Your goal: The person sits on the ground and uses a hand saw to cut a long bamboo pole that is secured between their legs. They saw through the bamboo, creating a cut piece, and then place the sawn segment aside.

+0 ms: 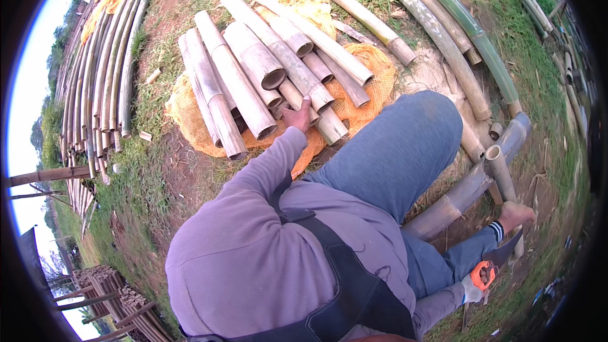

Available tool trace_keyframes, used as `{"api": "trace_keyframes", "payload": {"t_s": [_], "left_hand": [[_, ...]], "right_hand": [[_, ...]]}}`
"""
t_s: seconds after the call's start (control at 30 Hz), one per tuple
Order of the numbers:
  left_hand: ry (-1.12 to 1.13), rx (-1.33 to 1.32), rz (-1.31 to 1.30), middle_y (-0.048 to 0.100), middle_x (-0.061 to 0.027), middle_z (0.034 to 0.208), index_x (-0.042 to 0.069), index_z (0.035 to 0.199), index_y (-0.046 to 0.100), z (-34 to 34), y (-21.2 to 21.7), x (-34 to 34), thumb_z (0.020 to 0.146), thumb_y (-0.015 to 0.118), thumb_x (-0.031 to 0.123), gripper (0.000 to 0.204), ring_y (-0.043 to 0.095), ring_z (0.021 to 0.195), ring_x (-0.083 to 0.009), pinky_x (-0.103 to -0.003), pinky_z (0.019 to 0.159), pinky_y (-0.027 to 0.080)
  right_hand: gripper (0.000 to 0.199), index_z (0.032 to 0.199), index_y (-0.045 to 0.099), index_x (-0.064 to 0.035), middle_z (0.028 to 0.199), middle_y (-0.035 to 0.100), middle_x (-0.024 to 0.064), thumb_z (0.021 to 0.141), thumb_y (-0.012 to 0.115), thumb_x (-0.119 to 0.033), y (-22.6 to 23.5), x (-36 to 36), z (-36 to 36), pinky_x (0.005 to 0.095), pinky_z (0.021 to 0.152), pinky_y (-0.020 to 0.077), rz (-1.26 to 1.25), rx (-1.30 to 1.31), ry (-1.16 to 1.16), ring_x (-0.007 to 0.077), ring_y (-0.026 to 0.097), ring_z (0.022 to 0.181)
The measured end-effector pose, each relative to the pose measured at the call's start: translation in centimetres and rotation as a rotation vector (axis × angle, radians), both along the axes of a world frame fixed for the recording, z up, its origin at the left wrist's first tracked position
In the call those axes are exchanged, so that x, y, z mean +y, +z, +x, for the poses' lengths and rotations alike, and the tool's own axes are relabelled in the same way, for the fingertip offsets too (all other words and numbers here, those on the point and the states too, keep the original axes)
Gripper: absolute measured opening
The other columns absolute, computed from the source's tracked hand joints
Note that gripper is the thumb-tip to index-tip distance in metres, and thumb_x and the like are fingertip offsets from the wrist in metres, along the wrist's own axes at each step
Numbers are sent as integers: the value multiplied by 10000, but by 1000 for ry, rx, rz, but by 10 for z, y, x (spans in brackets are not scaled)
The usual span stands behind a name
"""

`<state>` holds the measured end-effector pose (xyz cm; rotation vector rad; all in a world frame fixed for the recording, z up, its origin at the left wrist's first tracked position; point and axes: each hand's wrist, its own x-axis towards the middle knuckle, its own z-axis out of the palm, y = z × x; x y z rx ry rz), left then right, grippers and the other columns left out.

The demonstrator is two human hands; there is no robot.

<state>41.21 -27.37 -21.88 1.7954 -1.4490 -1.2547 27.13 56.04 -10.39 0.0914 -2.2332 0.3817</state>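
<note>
- A short bamboo piece (290, 94) lies amid the pile, right at the left hand (297, 117); the fingers touch it, but I cannot tell whether they close around it.
- Cut bamboo tubes (231, 82) crowd both its sides, their near ends uneven, on orange netting (190, 133).
- A bent knee (424, 120) bounds the pile's near right.
- At near right, well apart, the right hand (474, 288) grasps a saw (503, 250) by its orange handle.
- Grass and soil (155, 196) stretch left, toward long poles (104, 69) stacked far left.
</note>
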Motion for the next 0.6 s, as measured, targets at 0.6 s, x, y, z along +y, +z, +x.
{"api": "trace_keyframes", "payload": {"t_s": [0.6], "left_hand": [[-950, 925, -1437, 485, -210, 1415, 39, 1404, 670, -122, 366, 116, 1006, 614, 699, 773, 498, 1324, -348, -477, 1150, 379]], "right_hand": [[332, 1065, 755, -61, 1055, 779, 97, 896, 873, -322, 10, -2, 11, 374, 822, 621, 133, -151, -182, 249, 764, 908]]}}
